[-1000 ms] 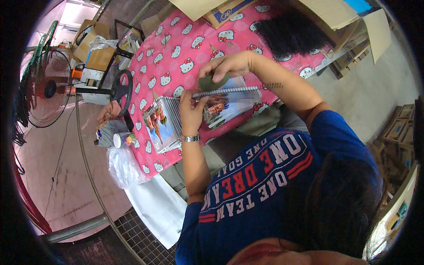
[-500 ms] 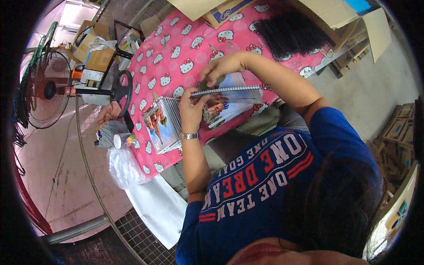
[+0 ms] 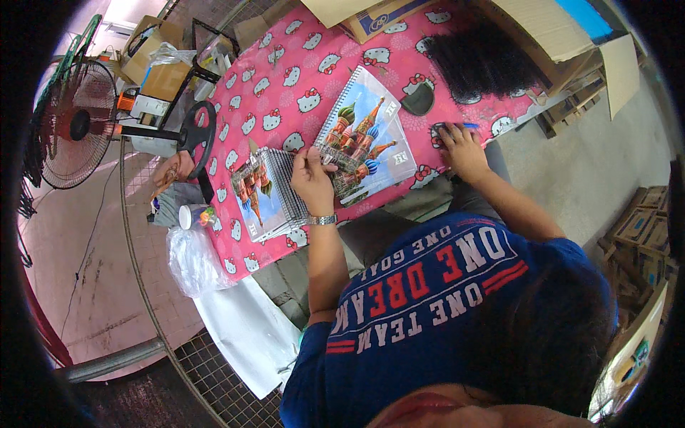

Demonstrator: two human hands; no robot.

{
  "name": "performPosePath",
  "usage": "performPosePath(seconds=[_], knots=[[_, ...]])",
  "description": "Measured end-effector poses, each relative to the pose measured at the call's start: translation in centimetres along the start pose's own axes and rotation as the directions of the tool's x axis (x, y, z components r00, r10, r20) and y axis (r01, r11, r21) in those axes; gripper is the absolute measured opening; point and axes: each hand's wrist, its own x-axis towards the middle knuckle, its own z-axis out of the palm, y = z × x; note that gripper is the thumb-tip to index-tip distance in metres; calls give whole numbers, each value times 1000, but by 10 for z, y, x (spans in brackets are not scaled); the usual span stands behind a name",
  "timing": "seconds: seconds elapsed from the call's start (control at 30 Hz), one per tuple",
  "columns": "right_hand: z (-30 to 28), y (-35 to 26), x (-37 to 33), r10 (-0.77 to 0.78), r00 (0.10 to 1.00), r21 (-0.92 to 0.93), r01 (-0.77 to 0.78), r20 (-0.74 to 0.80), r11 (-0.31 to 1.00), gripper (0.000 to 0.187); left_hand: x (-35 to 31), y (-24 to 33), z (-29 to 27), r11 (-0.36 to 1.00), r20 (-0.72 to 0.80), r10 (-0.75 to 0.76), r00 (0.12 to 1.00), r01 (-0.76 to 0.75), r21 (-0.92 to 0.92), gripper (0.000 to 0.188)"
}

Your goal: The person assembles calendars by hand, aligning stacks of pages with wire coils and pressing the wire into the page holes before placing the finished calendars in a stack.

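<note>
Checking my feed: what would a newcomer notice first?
The bright pink cat-print tablecloth fills the upper middle. On it, a spiral-bound notebook with colourful domes on its cover lies against the left fingers. At far left stands a round black wire-caged fan.

From the person's head, the left of two side-by-side fisheye lenses looks steeply down onto a tabletop [image 3: 285, 107] spread with pink, cat-printed cloth, turned so that its near edge climbs rightward. Closest to the lens, before the tabletop, is a dark blue short-sleeved shirt [image 3: 457, 314] with white-and-red print; farther off, at the tabletop, are the bare left hand [image 3: 312, 175] and right hand [image 3: 465, 155]. Coverage stretches to a round black-caged fan [image 3: 80, 125] left of the tabletop.
</note>
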Motion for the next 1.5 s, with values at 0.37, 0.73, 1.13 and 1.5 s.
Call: performPosePath(seconds=[0.37, 0.73, 1.13, 1.5], knots=[[-11, 14, 53, 184, 980, 586, -190, 71, 788, 48, -9, 2, 4, 997, 31, 67, 997, -68, 36, 28], [-109, -135, 92, -343, 849, 587, 526, -401, 616, 45, -16, -9, 3, 942, -36, 229, 973, -212, 259, 24], [-110, -143, 82, -209, 949, 965, -254, 234, -72, 23, -19, 11, 9, 854, -25, 385, 923, -345, 389, 23], [-17, 10, 33, 15, 987, 425, -82, 158, 901, 41, 39, 146, -160, 877, -466, 430, 773, -236, 418, 13]])
